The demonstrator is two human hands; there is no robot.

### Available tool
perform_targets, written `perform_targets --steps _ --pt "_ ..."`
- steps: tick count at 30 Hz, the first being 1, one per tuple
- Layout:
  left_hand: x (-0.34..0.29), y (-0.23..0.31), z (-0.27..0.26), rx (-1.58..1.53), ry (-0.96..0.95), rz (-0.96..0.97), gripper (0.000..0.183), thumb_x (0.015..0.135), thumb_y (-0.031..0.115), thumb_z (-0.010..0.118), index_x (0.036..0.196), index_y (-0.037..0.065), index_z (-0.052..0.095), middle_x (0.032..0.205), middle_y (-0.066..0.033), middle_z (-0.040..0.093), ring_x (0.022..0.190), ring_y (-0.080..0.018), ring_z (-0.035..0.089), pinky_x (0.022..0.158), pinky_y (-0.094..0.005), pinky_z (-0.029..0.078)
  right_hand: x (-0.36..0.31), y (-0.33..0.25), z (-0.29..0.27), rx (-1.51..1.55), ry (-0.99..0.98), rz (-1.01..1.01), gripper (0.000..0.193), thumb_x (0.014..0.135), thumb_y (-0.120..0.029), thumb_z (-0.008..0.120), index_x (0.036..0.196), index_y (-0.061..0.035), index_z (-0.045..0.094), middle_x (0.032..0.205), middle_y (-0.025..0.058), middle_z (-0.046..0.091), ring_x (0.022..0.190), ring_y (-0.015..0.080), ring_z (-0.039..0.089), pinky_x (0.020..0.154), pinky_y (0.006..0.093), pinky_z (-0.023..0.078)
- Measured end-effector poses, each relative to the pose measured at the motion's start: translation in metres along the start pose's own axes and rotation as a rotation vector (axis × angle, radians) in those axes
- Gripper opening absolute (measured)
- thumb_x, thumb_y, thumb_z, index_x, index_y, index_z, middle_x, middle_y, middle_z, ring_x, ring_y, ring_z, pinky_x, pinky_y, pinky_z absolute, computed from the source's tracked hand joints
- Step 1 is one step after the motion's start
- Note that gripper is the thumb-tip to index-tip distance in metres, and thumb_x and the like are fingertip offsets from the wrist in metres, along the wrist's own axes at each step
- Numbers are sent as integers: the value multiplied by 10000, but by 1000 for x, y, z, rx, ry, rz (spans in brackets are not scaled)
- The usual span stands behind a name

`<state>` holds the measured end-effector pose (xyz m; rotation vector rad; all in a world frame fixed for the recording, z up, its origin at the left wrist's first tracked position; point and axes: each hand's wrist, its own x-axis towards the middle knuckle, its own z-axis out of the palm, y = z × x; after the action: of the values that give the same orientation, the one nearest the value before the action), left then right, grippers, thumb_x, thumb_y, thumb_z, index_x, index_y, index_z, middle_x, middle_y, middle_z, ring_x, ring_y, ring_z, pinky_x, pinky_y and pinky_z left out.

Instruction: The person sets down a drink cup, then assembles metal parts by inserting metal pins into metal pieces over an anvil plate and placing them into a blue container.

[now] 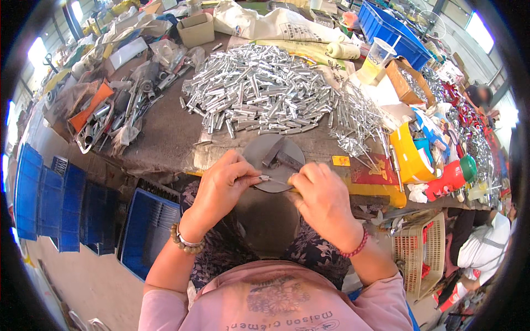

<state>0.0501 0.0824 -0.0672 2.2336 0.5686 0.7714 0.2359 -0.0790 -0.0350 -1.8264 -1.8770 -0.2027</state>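
Keeping the small metal piece (264, 177) in line with the thin rod (280, 182) is best done with a light, steady touch. The piece is pinched by the left hand (225, 179), at the very end of its narrow grip, over the near left part of the round plate (256, 151); the rod is held by the right hand (321, 192), near the plate's right edge.

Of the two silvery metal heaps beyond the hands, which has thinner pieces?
The smaller heap of thin silvery metal rods, on the right; the large silvery metal heap beside it has stouter pieces.
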Motion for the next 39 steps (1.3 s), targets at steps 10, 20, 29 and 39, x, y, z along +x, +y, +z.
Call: perform_targets --steps 10,20,29,39 --pt "-37 6 32 -154 353 -127 372 895 -37 768 1247 76 734 985 -30 704 828 -119 639 677 -260 512 -27 -23 22 687 -336 521 222 930 -135 754 1060 -37 602 720 109 643 606 258 631 587 398 491" --pt "-54 14 34 -886 175 -583 572 1049 90 634 1573 75 406 1032 -58 725 840 -95 651 711 -241 555 -32 -43 33 1180 -409 764 250 1012 -169 710 1189 -28 603 844 -5 647 723 55 601 599 223 502" --pt "-73 6 20 -1065 203 -584 570 967 89 750 1469 50 481 969 0 670 825 -68 619 707 -238 520 -33 -63 56 1071 -403 685 204 956 13 691 1144 -3 614 795 3 636 705 55 562 624 247 468" --pt "-174 -135 -89 -371 710 -795 560 926 54 756 1433 47 519 922 -31 681 742 -104 599 653 -256 507 -16 -11 35 1036 -23 692 332 1050 -237 667 1260 9 594 895 54 683 706 82 614 657 222 507"
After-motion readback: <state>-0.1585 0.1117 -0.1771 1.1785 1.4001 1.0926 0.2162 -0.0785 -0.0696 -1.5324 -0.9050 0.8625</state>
